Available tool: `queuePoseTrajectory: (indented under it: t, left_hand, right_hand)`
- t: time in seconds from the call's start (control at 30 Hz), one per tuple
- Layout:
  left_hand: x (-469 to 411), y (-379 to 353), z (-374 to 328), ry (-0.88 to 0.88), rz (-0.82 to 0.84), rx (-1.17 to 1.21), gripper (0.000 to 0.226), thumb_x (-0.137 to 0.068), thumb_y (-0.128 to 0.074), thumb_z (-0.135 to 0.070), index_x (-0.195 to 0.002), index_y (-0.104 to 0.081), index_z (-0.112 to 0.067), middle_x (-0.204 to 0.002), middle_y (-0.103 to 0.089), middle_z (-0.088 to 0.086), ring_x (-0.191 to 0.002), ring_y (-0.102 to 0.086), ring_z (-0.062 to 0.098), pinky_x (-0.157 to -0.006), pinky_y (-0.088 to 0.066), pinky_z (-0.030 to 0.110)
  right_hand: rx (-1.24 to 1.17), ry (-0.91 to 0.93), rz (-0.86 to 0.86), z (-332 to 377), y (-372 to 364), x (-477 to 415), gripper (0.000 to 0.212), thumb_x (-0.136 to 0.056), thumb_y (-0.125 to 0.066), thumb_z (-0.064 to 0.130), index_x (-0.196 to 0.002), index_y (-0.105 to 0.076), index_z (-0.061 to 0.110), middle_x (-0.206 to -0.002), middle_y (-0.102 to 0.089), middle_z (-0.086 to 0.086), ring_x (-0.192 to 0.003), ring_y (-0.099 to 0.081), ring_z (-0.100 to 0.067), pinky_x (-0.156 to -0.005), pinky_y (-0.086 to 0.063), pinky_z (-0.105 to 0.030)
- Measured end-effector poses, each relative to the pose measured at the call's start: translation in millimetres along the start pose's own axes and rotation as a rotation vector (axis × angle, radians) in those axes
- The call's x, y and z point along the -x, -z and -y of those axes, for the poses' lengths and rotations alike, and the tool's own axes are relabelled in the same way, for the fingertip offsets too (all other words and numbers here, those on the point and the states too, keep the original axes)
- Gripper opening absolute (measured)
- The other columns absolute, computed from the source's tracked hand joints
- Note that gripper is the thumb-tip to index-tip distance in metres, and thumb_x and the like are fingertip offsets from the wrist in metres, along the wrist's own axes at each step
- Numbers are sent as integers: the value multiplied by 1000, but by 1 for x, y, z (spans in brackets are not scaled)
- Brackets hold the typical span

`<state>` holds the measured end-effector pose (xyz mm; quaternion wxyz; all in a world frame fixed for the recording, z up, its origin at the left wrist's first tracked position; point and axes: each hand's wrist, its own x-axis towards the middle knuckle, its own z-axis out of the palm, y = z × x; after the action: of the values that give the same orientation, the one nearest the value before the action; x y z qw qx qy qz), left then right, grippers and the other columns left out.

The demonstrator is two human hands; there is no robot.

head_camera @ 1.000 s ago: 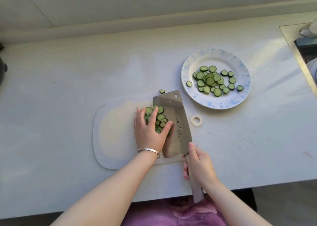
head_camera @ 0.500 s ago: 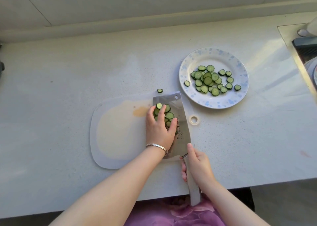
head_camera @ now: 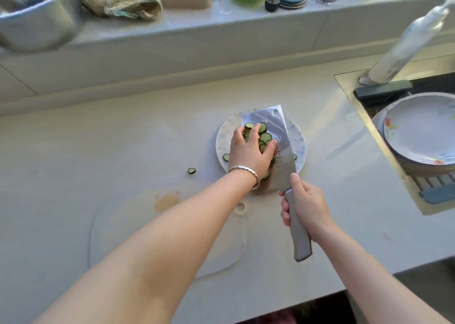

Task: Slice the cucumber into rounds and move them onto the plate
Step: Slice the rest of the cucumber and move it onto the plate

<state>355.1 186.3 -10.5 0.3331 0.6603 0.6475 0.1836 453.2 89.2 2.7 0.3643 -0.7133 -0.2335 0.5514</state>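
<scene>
A heap of cucumber rounds (head_camera: 265, 137) is lying on the flat of a cleaver blade (head_camera: 279, 136), and the blade is hanging over the blue-speckled plate (head_camera: 299, 141), covering most of its middle. The left hand (head_camera: 250, 151) is pressing down on the heap, fingers (head_camera: 254, 130) spread over the slices and pinning them to the steel; a silver bracelet (head_camera: 246, 169) is sitting on its wrist at the near edge of the plate. The right hand (head_camera: 306, 204) is wrapping tight around the cleaver's grey handle (head_camera: 299, 235), just nearer the viewer than the plate, thumb lying along the top by the blade. A few rounds are peeking out on the plate itself at its left and right rims. One stray slice (head_camera: 191, 171) is lying on the counter (head_camera: 98, 151) just left of the plate. The pale cutting board (head_camera: 221, 254) is lying nearer than the plate and to its left, with a tan stain (head_camera: 166, 201) on it. To the right of the plate, well apart, stacked dishes (head_camera: 418, 131) are sitting in the sink.
</scene>
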Motion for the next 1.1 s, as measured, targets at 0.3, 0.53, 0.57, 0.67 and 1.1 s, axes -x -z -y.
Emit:
queuePoseTrajectory:
  t: [0.3,0.53,0.57,0.67,1.1]
  left_hand:
    - [-35,-7,-15,-441,46,-357,47,-92,-49,-40,-137,-40,-27,-154,-20,3,-142,-16,22,-118,-7,45]
    - [-52,-9,-4,-447,-4,-386,25,-92,-49,-21,-113,-56,-9,-115,-55,8,-104,-51,26,-91,-40,35]
    - [-52,-9,0,-423,14,-424,23,-93,-48,-20,-112,-56,-9,-113,-55,9,-102,-51,26,-89,-41,34]
    - [-46,-6,6,-450,-34,-427,22,-91,-52,-18,-106,-60,-5,-105,-60,12,-93,-56,29,-85,-47,37]
    - [-34,-10,-5,-809,-110,-391,9,-77,-57,-8,-72,-64,-4,-72,-65,11,-59,-59,27,-56,-46,29]
  right_hand:
    - [270,160,-69,25,32,-34,45,-98,-35,36,-67,-53,8,-48,-48,-9,-36,-45,-21,-39,-41,-27]
    - [306,182,-56,26,43,-35,51,-97,-37,35,-79,-54,-10,-49,-48,-9,-35,-46,-18,-37,-40,-24]
    - [306,184,-63,26,44,-36,52,-97,-37,35,-79,-54,-11,-48,-49,-9,-35,-46,-18,-37,-40,-24]
    - [304,196,-84,28,50,-37,52,-97,-38,36,-79,-54,-11,-48,-49,-8,-34,-46,-17,-37,-40,-26]
    - [201,243,-121,38,50,-32,48,-98,-36,36,-60,-46,8,-47,-49,-9,-34,-45,-18,-38,-40,-26]
